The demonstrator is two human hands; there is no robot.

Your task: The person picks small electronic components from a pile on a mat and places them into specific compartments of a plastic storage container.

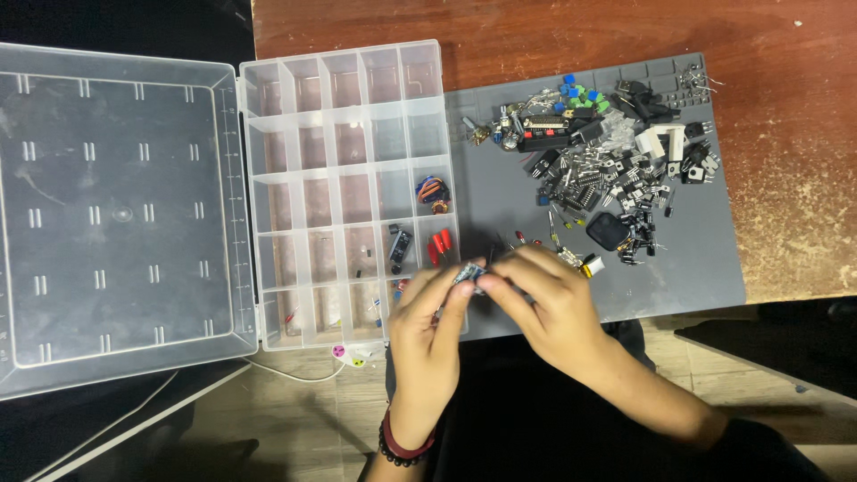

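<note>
I see the left hand (pixel 431 332) and right hand (pixel 544 303) pinched together on a small blue part (pixel 470 273), held between their fingertips beside the organizer (pixel 344 192).

Worn reddish wooden table (pixel 786 134) above a pale wood-plank floor (pixel 303 419).
</note>
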